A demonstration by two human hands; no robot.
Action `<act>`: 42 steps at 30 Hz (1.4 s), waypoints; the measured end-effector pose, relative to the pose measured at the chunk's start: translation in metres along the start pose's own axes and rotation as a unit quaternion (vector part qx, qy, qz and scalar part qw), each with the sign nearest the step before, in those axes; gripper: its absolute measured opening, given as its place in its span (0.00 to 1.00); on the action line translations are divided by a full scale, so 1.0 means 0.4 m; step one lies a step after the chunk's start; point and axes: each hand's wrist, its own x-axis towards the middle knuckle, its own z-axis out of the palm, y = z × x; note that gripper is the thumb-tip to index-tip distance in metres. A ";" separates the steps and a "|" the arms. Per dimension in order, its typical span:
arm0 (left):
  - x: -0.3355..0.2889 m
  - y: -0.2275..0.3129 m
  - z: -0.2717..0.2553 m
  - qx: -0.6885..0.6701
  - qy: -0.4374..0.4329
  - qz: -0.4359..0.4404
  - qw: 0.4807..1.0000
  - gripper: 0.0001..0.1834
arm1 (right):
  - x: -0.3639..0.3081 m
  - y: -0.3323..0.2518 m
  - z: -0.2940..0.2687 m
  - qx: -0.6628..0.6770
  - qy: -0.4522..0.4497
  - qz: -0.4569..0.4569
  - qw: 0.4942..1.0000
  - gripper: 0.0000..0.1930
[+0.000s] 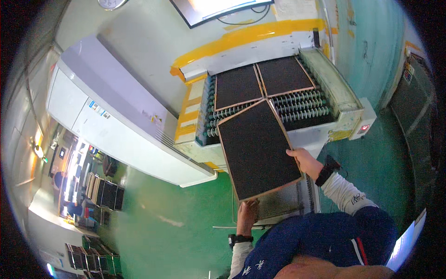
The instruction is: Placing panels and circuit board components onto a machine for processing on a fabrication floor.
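Observation:
A black rectangular panel with copper-coloured edges (260, 149) is held tilted in front of a roller conveyor (302, 113). My right hand (304, 162) grips its right edge, the thumb lying over the black face. Under its near left corner is my left hand (247, 214), closed at the edge, with its fingertips partly hidden by the panel. The panel's far end reaches over the near rollers. Farther back on the rollers, two similar black panels lie side by side, a left one (238, 87) and a right one (284, 75).
Below the held panel stands a rack (278, 202) close to my body. A long white cabinet (125, 135) runs along the left. A small control box (364, 125) with a red light sits at the conveyor's right corner. Farther left, racks (104, 193) stand on the green floor (153, 223).

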 end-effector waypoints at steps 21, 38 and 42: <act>0.130 0.123 0.118 -0.071 0.011 0.066 0.995 0.11 | -0.125 -0.155 -0.076 0.024 -0.011 -0.026 0.999 0.15; 0.187 0.175 0.199 -0.061 0.029 0.098 0.993 0.08 | -0.345 -0.111 -0.326 0.055 0.052 -0.056 0.996 0.11; 0.206 0.194 0.170 -0.077 0.011 0.100 0.992 0.08 | -0.308 -0.113 -0.375 0.114 0.049 -0.115 0.986 0.11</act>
